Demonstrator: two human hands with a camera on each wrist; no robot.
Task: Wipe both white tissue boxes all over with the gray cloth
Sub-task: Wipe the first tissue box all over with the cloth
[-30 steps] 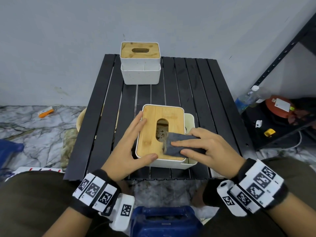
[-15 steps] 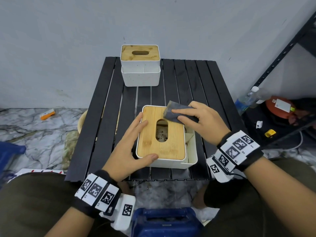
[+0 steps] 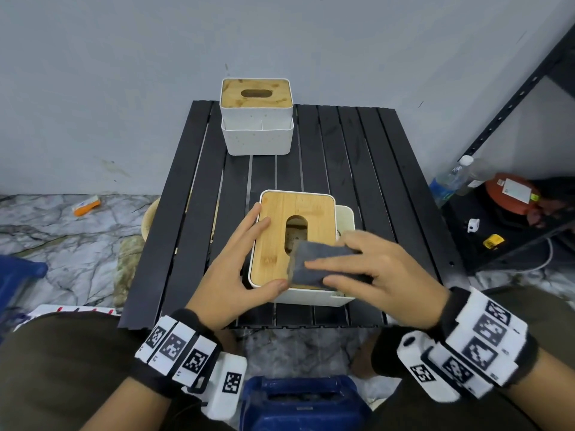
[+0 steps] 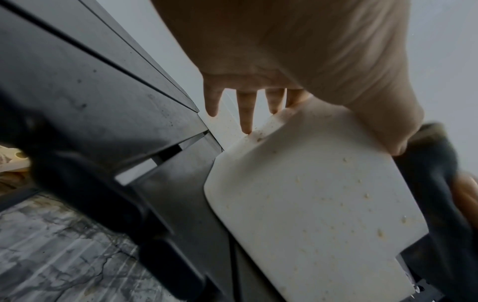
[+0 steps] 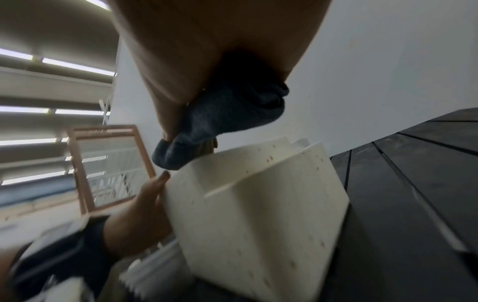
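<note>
The near white tissue box (image 3: pixel 311 298) with a bamboo lid stands at the front of the black slatted table (image 3: pixel 357 150). My left hand (image 3: pixel 236 269) braces its near-left corner, straight fingers along the left wall and thumb on the front edge; the left wrist view shows those fingers (image 4: pixel 245 106) against the speckled white wall (image 4: pixel 310 204). My right hand (image 3: pixel 357 269) grips the folded gray cloth (image 3: pixel 314 259) and presses it on the lid's near-right part. From the right wrist the cloth (image 5: pixel 220 118) is bunched under the palm above the box (image 5: pixel 258 214). The far white tissue box (image 3: pixel 256 132) stands at the table's back edge.
A gray wall stands right behind the table. On the right there is a black metal shelf (image 3: pixel 513 98), with a plastic bottle (image 3: pixel 448 181) and a red object (image 3: pixel 510 194) on the floor. A blue container (image 3: pixel 301 402) sits between my knees. Marble floor lies to the left.
My right hand carried the cloth from the lid's near edge up to its far-right corner, then back down to the near-right part. The left hand kept its place on the box.
</note>
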